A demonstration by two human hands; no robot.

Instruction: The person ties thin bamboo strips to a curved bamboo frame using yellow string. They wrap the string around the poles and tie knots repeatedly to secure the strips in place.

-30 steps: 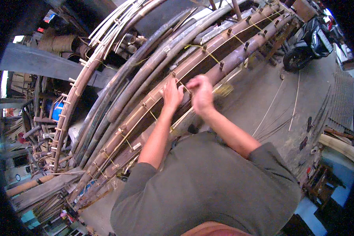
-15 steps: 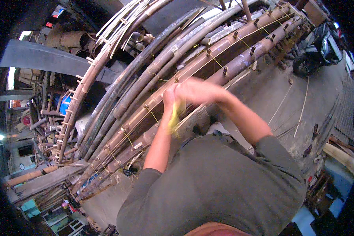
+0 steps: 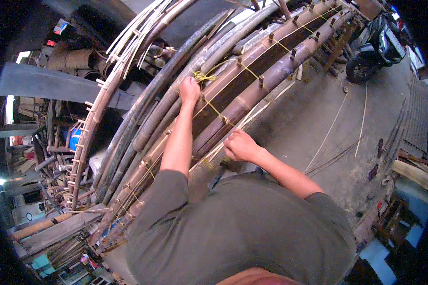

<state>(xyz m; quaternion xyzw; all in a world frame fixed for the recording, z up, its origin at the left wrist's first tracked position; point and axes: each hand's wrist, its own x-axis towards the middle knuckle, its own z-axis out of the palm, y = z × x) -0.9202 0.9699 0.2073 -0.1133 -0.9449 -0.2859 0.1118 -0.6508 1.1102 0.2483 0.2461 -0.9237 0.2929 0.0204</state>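
My left hand (image 3: 189,90) is closed beside the rear brown bamboo pole (image 3: 228,80), with a looped bundle of thin yellow cord (image 3: 203,76) at its fingers. From near it, the cord crosses the gap between the two long poles. My right hand (image 3: 242,145) is closed on the near side of the front bamboo pole (image 3: 277,78), where the cord comes down toward its fingers; the pinched part is hardly visible. Short dark pegs (image 3: 261,81) stand up along both poles, and more yellow cord (image 3: 281,45) spans them farther along.
Several grey-brown poles (image 3: 150,133) lie behind the pair. A curved pegged bamboo piece (image 3: 96,109) with pale strips (image 3: 138,35) rises at the left. A motorbike (image 3: 378,50) stands at the far right. Thin sticks (image 3: 364,118) lie on the concrete floor (image 3: 295,137).
My hands were together over the rear pole, blurred, with cord hanging below. They have parted: the left went up and left with the bundle, the right down toward me, past the front pole.
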